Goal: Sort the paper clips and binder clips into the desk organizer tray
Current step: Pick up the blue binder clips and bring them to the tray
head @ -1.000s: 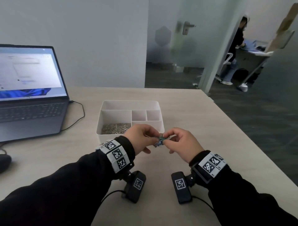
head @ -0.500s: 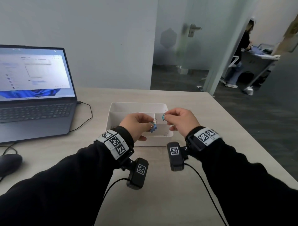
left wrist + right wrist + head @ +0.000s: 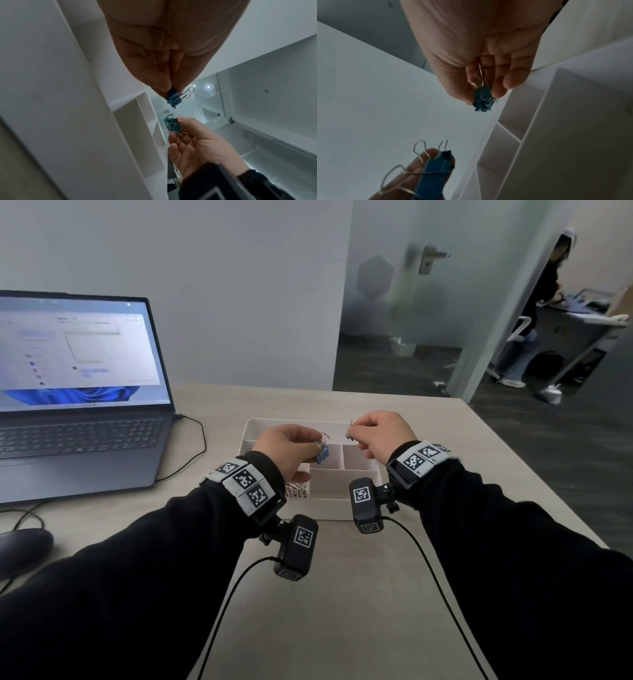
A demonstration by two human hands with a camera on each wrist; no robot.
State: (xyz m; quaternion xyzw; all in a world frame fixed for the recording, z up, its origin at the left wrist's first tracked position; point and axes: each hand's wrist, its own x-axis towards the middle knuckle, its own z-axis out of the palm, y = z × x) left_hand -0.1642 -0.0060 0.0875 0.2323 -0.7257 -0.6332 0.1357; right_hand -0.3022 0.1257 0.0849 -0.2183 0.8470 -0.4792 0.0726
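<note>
A white desk organizer tray with several compartments sits on the table in front of me. My left hand pinches blue binder clips above the tray's small middle compartments; the same blue binder clips show at my fingertips in the left wrist view. My right hand pinches a small dark teal binder clip over the tray's far side, seen close as the teal binder clip in the right wrist view. A heap of silver paper clips lies in the front left compartment, partly hidden by my left wrist.
An open laptop stands at the left with its cable running toward the tray. A dark mouse lies at the left edge. The table's right edge drops to the floor. A person is at a far desk.
Both hands have moved apart and forward from in front of the tray to above it. The clips held together a second ago are now separate, one lot in each hand.
</note>
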